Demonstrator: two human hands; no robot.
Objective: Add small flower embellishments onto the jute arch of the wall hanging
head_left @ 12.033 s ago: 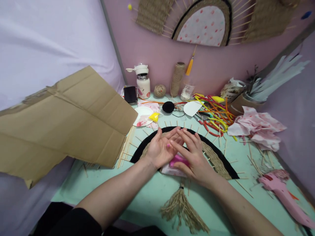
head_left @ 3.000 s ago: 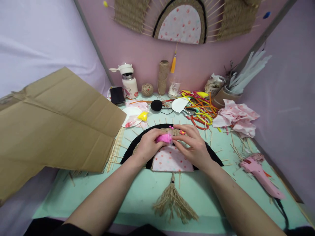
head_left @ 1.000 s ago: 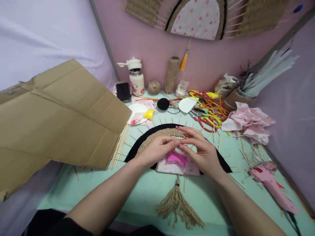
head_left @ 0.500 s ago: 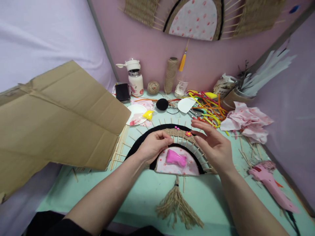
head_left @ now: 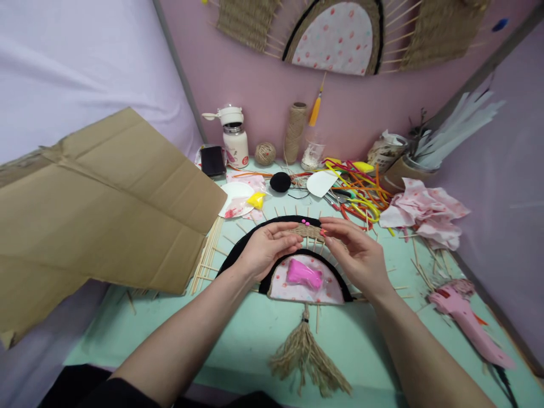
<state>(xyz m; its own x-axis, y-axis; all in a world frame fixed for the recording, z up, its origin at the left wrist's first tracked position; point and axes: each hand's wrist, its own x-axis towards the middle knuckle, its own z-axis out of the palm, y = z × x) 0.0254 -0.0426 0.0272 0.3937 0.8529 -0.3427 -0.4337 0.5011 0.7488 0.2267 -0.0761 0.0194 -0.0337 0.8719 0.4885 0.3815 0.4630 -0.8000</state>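
Observation:
A half-round woven fan point(head_left: 238, 252) with black bands and thin sticks lies on the table. My left hand point(head_left: 272, 249) is over its left part, thumb and fingers slightly apart with nothing visible between them. At the twine band, the fingertips of my right hand point(head_left: 359, 255) close around a small red-orange flower point(head_left: 323, 232), mostly covered by them. Small pink balls point(head_left: 305, 222) sit on the band's upper edge between my hands. On the spotted cloth centre point(head_left: 283, 286) rests a packet of bright pink clay point(head_left: 305, 274). A twine tassel point(head_left: 306, 357) hangs below.
Cardboard point(head_left: 127, 204) leans in from the left over bundled sticks point(head_left: 208, 255). Behind stand a white bottle point(head_left: 236, 147), a twine spool point(head_left: 295, 133) and colourful pipe cleaners point(head_left: 365, 195). Crumpled cloth point(head_left: 425, 212) and a pink glue gun point(head_left: 467, 323) lie on the right.
My right hand has moved left and down, and its fingertips have closed on the flower. The fingers of my left hand have loosened from a pinch.

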